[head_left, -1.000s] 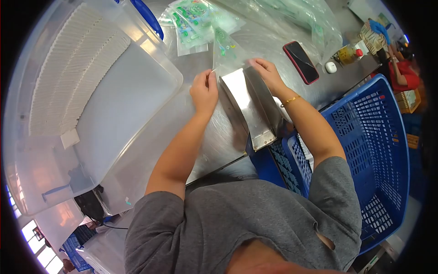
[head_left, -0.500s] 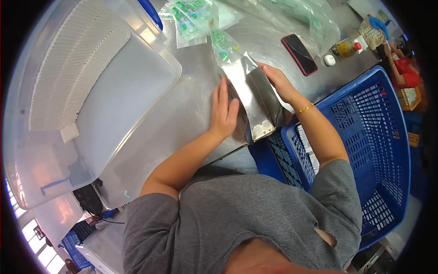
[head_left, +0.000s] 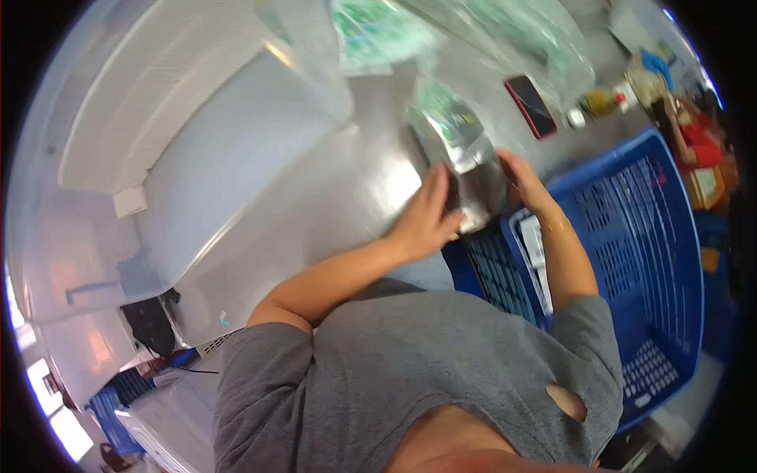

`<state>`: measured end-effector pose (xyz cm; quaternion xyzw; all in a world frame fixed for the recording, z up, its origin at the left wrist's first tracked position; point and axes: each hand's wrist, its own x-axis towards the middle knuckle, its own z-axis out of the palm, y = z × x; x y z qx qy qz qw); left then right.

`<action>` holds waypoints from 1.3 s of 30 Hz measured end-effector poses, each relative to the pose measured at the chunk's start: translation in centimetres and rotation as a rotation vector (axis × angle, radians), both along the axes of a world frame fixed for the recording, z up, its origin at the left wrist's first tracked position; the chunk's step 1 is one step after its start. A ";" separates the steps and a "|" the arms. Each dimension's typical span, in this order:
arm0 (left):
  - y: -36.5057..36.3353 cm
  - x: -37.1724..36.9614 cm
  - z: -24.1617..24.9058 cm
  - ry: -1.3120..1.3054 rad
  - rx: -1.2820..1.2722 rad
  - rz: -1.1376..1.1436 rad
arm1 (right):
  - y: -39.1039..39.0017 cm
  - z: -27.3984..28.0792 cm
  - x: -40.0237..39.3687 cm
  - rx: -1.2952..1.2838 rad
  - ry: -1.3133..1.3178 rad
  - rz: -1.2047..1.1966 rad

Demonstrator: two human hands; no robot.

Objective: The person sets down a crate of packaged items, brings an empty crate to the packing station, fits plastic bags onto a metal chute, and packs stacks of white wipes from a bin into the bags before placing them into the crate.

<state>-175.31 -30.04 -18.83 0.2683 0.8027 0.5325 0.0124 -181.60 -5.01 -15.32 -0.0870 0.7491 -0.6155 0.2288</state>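
A shiny metal trough (head_left: 482, 188) lies at the table's near edge between my two hands. At its far end is a clear plastic bag with green print (head_left: 441, 102); blur hides how far it reaches over the metal. My left hand (head_left: 426, 219) rests along the trough's left side, fingers stretched and thumb apart. On the right side, my right hand (head_left: 527, 183) lies with fingers extended against or close to the metal, its fingertips partly blurred. Neither hand visibly grasps anything.
More printed bags (head_left: 378, 35) and loose clear plastic (head_left: 536, 39) lie at the back. A phone (head_left: 531, 106) and a bottle (head_left: 603, 102) stand right. A blue basket (head_left: 631, 197) is beside my right arm; a clear bin (head_left: 229, 158) with stacked white pieces fills the left.
Both hands have moved nearer my body along the trough's sides. The view has shifted, and the scene at the table looks blurred. The printed bag stays at the trough's far end.
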 end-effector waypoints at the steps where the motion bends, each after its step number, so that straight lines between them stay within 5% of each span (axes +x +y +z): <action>1: -0.6 0.6 -0.7 0.123 -0.066 -0.005 | 0.0 0.7 -0.4 0.182 0.155 -0.063; 3: -4.1 0.6 2.3 -0.302 -0.072 -0.349 | -3.7 4.1 -0.5 0.296 0.499 -0.232; 4: -6.2 -0.7 2.5 -0.265 -0.090 -0.300 | -6.5 6.5 -0.7 0.238 0.650 -0.341; 6: -10.8 -2.1 2.8 -0.040 -0.206 -0.315 | -14.5 9.5 -1.3 -0.118 0.628 -0.124; 9: -18.2 -5.8 6.6 -0.243 -0.024 0.235 | -29.0 12.0 -5.3 -0.353 0.501 0.134; 12: -26.7 -10.1 9.4 -0.086 0.021 0.503 | -41.2 11.0 -16.7 -0.228 0.741 -0.159; 14: -31.4 -13.1 11.5 0.028 -0.074 0.668 | -46.2 12.0 -22.7 0.042 1.227 -0.443; 18: -37.4 -19.5 16.8 0.375 -0.316 0.825 | -49.8 15.1 -27.1 0.263 0.953 -0.489; 23: -39.8 -27.8 21.0 0.867 -0.685 0.751 | -51.3 16.0 -29.2 0.323 0.870 -0.557; 26: -39.3 -30.9 21.5 0.739 -0.901 0.757 | -50.6 16.3 -31.2 0.638 1.046 -0.363; 39: -41.1 -32.9 19.4 0.915 -0.972 0.754 | -50.7 19.2 -40.1 0.534 1.172 -0.181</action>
